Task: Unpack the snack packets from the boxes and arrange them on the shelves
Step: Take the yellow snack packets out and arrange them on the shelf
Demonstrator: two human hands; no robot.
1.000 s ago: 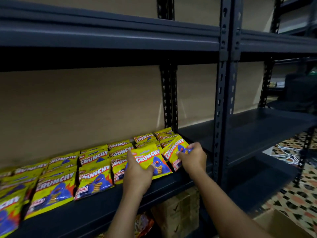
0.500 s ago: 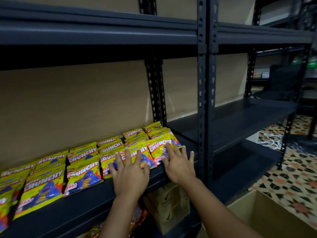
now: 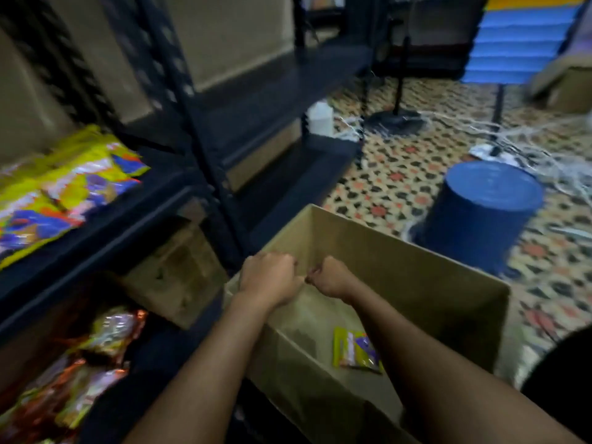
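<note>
Yellow snack packets (image 3: pixel 64 184) already lie on the shelf (image 3: pixel 105 219), and one packet (image 3: pixel 355 350) remains in the open box (image 3: pixel 416 277). The left hand (image 3: pixel 269 280) and right hand (image 3: pixel 330 278) hang over the box, fingers curled, apparently holding nothing.

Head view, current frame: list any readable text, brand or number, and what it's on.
No text is readable in this frame; motion blur smears everything.
Yellow packets on the shelf: print visible, too blurred to read.
Yellow packet in the open box: print too small and blurred.
Foil packets on the lower shelf: no legible text.
Closed carton under the shelf: dark marks, unreadable.
</note>
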